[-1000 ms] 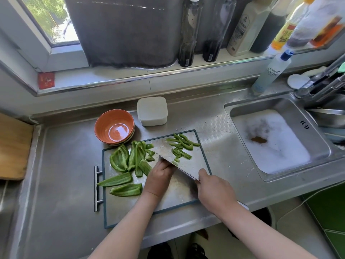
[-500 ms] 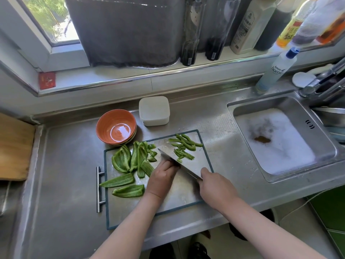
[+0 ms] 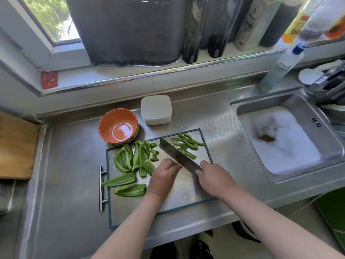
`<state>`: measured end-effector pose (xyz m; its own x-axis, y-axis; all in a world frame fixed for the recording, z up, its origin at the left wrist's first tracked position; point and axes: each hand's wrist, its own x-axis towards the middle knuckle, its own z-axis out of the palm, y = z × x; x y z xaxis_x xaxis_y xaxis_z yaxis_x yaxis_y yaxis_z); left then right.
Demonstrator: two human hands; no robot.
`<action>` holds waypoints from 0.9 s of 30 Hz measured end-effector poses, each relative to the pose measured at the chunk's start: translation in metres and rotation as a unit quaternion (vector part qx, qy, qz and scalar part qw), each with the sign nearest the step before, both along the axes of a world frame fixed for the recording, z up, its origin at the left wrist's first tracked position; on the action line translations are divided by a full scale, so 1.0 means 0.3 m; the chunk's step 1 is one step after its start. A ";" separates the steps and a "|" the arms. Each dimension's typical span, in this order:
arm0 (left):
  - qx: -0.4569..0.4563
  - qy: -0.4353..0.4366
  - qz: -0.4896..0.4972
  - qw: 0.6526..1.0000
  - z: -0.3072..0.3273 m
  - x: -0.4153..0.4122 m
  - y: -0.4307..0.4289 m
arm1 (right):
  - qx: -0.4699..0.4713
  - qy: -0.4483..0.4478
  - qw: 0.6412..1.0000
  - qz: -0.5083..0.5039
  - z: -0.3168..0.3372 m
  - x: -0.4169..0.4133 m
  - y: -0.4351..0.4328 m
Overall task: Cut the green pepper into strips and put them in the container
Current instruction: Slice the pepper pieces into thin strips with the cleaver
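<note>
Gripping the cleaver (image 3: 178, 156) by its handle, the right hand (image 3: 214, 181) is wrapping its fingers fully round it over the near right part of the cutting board (image 3: 186, 189). The blade is standing on its edge and running diagonally from that hand toward the board's far edge.

The left hand (image 3: 164, 176) is resting on the middle of the board, just left of the blade. Its fingers are curling under, and its knuckles are lying against the blade's flat side or very close to it. Whatever they are pressing down is hidden beneath them, so it cannot be told whether they are holding any pepper.

The cut strips (image 3: 188, 144) are lying in a loose heap at the board's far right corner, to the right of the blade. The wide pepper pieces (image 3: 123, 160) are lying clustered on the board's far left part, with a few small bits (image 3: 154, 152) between them and the blade. Two long pieces (image 3: 130, 190) are lying on the board's near left part, and the tip of one is reaching the left edge by the board's metal handle (image 3: 101, 187).

An orange bowl (image 3: 118, 126) is sitting just beyond the board's far left corner. The white container (image 3: 155, 109) is sitting with its lid on beyond the board's far edge, just right of the bowl. A sink (image 3: 265, 99) holding foam is lying well to the board's right.
</note>
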<state>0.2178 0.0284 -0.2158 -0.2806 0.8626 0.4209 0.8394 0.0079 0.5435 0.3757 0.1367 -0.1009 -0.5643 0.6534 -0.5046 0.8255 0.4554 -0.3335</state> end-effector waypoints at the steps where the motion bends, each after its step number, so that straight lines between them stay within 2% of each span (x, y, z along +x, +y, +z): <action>1: -0.003 -0.004 0.002 1.000 0.002 0.001 -0.001 | 0.003 0.005 1.000 -0.002 0.001 -0.011 0.004; 15: -0.149 -0.096 0.045 0.983 0.152 -0.031 0.149 | 0.006 0.065 0.993 -0.094 0.031 0.015 0.076; 18: -0.140 -0.103 0.073 0.982 0.185 -0.085 0.111 | 0.006 0.065 0.994 -0.091 0.044 -0.001 0.079; 23: -0.109 -0.038 0.159 0.980 0.245 -0.244 0.011 | 0.008 0.080 0.994 -0.069 0.068 -0.075 0.072; 27: -0.150 0.096 0.158 0.971 0.273 -0.315 -0.001 | 0.006 0.081 0.995 -0.059 0.069 -0.138 0.051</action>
<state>0.1233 0.0280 -0.1338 -0.4927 0.8378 0.2351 0.8549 0.4157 0.3104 0.3344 0.1520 -0.0803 -0.5570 0.7253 -0.4046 0.8091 0.3641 -0.4613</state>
